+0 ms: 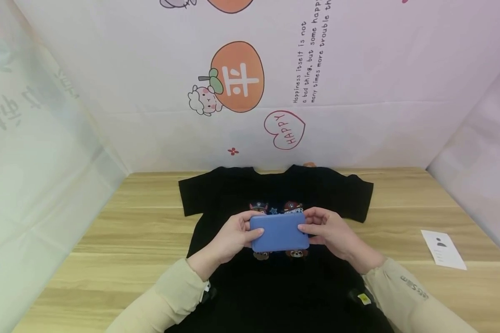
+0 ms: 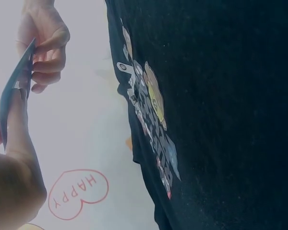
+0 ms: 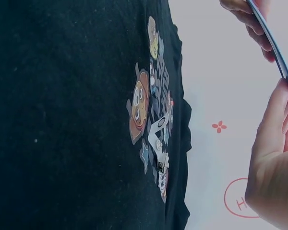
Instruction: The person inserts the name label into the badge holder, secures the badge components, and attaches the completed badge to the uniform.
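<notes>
Standing behind your work is a white backdrop (image 1: 358, 83) printed with an orange fruit (image 1: 238, 76) and a heart (image 1: 284, 130) reading HAPPY. At its foot runs your wood-grain worktop (image 1: 129, 231), and on that lies a black T-shirt (image 1: 275, 289), spread out with its short sleeves (image 1: 193, 196) reaching to either side. Over the shirt's chest you have both hands closed to a grip: your left hand (image 1: 237, 233) pinches the left end of a blue panel (image 1: 279, 233), its thumb on the near face, while your right hand (image 1: 330, 232) grips the right end. You have the thin panel raised clear of the fabric, in front of the middle of the chest print (image 1: 293, 206). Off to the right of the shirt, a small white card (image 1: 443, 252) lies on the worktop.
</notes>
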### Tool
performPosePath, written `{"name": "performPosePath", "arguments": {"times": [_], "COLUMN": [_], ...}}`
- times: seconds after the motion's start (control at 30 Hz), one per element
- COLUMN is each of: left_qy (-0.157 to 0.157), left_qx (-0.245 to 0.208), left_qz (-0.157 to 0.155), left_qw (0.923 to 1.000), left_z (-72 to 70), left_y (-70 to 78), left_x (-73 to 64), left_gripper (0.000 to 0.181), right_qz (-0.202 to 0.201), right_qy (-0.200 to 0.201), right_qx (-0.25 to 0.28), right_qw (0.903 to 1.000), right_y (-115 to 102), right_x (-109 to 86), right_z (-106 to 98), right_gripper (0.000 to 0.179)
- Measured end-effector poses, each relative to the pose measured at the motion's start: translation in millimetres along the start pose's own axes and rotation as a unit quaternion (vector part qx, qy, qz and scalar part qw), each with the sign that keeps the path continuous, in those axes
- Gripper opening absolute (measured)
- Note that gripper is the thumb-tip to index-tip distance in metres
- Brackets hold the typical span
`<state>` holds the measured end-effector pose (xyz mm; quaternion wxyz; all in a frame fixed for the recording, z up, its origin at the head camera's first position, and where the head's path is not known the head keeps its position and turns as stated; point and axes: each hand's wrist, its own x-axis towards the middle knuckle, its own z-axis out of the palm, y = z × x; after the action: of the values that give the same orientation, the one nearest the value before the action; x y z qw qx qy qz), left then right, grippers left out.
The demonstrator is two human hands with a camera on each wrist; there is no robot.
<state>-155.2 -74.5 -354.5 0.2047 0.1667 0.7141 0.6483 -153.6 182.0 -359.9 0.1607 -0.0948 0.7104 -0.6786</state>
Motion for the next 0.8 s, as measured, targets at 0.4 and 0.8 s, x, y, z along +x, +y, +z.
{"name": "performPosePath", "arguments": {"times": [0.4, 0.8], "left_qy": [0.013, 0.03], "left_qx": [0.009, 0.006], "left_qz": [-0.003, -0.005], "left_qw": [0.9999, 0.9995], "left_z": [2.6, 1.5], "left_y": [-1.0, -2.2], "left_x": [2.0, 2.1], "left_gripper": [0.038, 0.035], "right_qz": [-0.008, -0.021], "right_qy": [-0.009, -0.017], "right_qx": [0.008, 0.017], "right_qw": [0.9999, 0.9995], "right_y": [2.6, 4.8], "right_x": [0.4, 3.4], "right_z": [1.7, 4.1], "right_gripper": [0.012, 0.012]}}
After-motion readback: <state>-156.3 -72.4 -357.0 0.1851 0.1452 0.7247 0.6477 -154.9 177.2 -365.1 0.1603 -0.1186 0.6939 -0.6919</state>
